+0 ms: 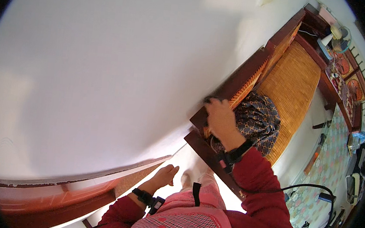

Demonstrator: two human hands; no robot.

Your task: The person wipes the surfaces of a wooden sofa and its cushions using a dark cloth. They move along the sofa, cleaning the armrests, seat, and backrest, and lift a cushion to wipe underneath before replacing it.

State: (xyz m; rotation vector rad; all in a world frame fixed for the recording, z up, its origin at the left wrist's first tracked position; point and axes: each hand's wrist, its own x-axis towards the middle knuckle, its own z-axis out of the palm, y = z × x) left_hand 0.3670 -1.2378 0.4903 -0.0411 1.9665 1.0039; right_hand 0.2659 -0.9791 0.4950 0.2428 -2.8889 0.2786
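My right hand [222, 122] reaches to the dark wooden top rail [233, 86] of a bench, near its end by the white wall. Something dark shows at its fingertips, blurred; whether the hand grips it is unclear. Beneath that wrist a black patterned cloth with gold rings [256, 120] lies bunched on the woven seat mat [294, 78]. My left hand [165, 176] hangs low in front of my body with its fingers curled, apart from the bench and the wall.
A white wall [101, 74] rises beside the bench. The bench's dark wooden arm [212, 162] runs close to my legs. At right stand a table with a patterned cover [320, 171] and a small fan [340, 40]. A reddish-brown wooden piece [64, 204] lies low at left.
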